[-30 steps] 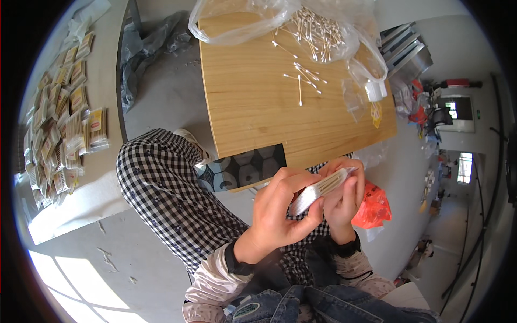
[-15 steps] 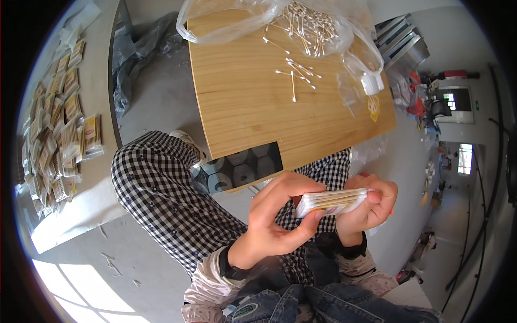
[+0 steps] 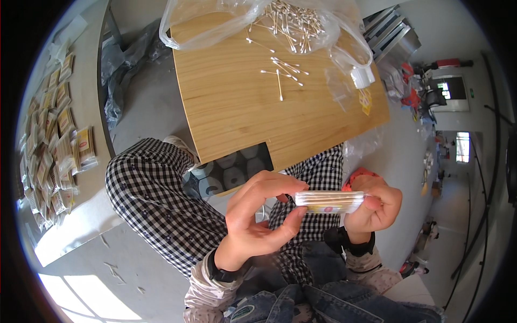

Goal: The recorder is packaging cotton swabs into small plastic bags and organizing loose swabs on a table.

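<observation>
A flat clear packet of cotton swabs [image 3: 329, 201] is held level above my lap. Several swabs lie side by side in it, white tips at both ends, with a yellow and pink printed card beneath. My left hand [image 3: 259, 218] has its thumb and forefinger on the packet's left end. The right end is pinched by my right hand [image 3: 375, 209], its other fingers curled in. Ahead, loose cotton swabs [image 3: 285, 72] are scattered on the wooden table [image 3: 231, 107], and a large pile of swabs [image 3: 301, 24] rests in a clear plastic bag [image 3: 207, 37].
Many filled swab packets [image 3: 65, 134] are heaped on a side table [image 3: 91, 81] at left. A white cap-like container [image 3: 362, 77] and a yellow card [image 3: 365, 102] lie at the wooden table's right side. A dark printed panel [image 3: 231, 168] sits at its near edge.
The packet has turned more level, showing more of its swabs and printed card. My left hand has shifted slightly left; the whole view has moved a little.
</observation>
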A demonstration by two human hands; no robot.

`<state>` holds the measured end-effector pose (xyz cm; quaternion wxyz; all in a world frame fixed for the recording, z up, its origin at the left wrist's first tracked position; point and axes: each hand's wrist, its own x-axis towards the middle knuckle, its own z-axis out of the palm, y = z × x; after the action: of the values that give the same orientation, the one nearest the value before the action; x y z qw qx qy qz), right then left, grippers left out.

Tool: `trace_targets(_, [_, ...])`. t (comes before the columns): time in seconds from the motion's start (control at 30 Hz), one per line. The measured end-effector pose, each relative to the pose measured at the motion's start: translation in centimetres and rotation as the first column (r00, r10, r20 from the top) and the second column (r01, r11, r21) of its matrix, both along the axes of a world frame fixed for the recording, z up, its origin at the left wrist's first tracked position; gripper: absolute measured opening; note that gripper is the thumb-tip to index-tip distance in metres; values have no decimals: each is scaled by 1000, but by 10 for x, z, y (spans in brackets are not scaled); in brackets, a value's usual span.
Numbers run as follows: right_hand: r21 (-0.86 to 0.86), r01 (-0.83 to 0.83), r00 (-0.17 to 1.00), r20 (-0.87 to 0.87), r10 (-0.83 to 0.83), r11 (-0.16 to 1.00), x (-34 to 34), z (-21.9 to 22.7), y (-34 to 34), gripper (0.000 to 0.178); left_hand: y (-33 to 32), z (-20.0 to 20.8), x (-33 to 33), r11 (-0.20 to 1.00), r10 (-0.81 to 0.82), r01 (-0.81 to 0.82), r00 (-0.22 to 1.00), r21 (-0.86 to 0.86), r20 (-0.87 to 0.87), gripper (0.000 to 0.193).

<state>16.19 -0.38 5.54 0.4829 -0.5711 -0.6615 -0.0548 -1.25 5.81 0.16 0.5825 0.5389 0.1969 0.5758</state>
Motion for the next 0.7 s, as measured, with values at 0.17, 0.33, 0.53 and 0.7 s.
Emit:
trace_targets(0.17, [-50,-95,995,24,96,994,17,4,-2,24,4,0,0,999,-22,26,995,42,-93,28])
trace_targets(0.33, [-229,-194,965,128,227,954,23,25,10,18,8,0,-1,990,6,23,978,136,-210,23])
trace_targets(0.53, [-517,-222,929,144,340,827,27,40,25,16,10,-3,1,983,-63,114,944,141,-323,24])
trace_targets(0.7, [-584,-184,924,171,342,790,25,37,32,17,10,-3,4,984,-119,163,895,66,-430,27])
